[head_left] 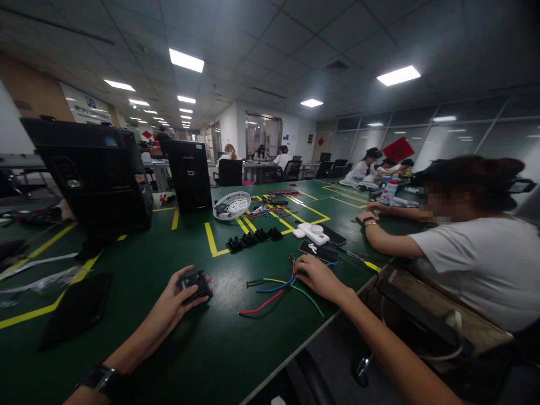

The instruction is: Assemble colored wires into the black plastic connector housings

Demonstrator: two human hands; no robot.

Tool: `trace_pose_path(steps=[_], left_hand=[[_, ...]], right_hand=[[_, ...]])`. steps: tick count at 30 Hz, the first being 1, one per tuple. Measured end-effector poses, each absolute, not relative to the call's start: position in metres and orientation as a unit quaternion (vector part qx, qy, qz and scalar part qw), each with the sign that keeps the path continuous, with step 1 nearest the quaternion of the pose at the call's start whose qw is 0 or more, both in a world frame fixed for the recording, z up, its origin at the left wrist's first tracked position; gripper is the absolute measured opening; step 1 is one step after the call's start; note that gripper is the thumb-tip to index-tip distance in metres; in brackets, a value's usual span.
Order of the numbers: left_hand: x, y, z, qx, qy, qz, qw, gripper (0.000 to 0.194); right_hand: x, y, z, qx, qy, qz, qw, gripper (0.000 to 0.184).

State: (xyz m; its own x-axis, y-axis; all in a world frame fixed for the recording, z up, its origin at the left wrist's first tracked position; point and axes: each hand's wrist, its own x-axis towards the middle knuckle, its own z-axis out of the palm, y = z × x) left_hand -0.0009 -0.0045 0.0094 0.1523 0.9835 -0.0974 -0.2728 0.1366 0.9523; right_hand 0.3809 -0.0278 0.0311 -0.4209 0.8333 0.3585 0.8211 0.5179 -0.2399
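Note:
My left hand point(172, 301) rests on the green table point(139, 270), fingers closed round a small black block-shaped part point(194, 284). My right hand point(318, 277) lies to the right, fingers curled down onto the end of a bundle of coloured wires point(276, 292): red, blue, green and yellow strands fanning out to the left on the table. A dark band sits on my left wrist point(107, 381).
A row of small black parts point(253, 239) lies beyond, near yellow tape lines. A white fan grille point(232, 205), white devices point(314, 232), a phone point(318, 251) and black boxes point(90, 171) stand farther off. A person in a white shirt point(472, 253) sits right.

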Motion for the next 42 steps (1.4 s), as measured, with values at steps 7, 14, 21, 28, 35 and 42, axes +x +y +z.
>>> trace_pose_path(steps=[7,14,21,28,35,42], left_hand=[[-0.003,-0.004,0.008,0.429,0.413,0.492,0.635,0.061],[0.001,-0.009,0.016,0.428,0.415,0.491,0.635,0.062],[0.000,-0.008,0.014,0.433,0.411,0.485,0.639,0.065],[-0.001,-0.009,0.009,0.466,0.401,0.468,0.634,0.064],[0.005,-0.015,0.021,0.452,0.414,0.477,0.631,0.063],[0.001,-0.012,0.014,0.453,0.390,0.481,0.641,0.065]], right_hand=[[0.384,-0.025,0.048,-0.528,-0.778,0.093,0.327,0.016],[0.359,0.001,0.054,-0.513,-0.788,0.159,0.302,0.022],[0.361,0.014,0.060,-0.595,-0.784,0.005,0.178,0.027],[0.367,0.003,0.052,-0.695,-0.717,-0.007,0.053,0.027],[0.344,0.020,0.050,-0.736,-0.676,-0.034,0.007,0.031],[0.332,0.030,0.064,-0.739,-0.673,-0.032,0.024,0.025]])
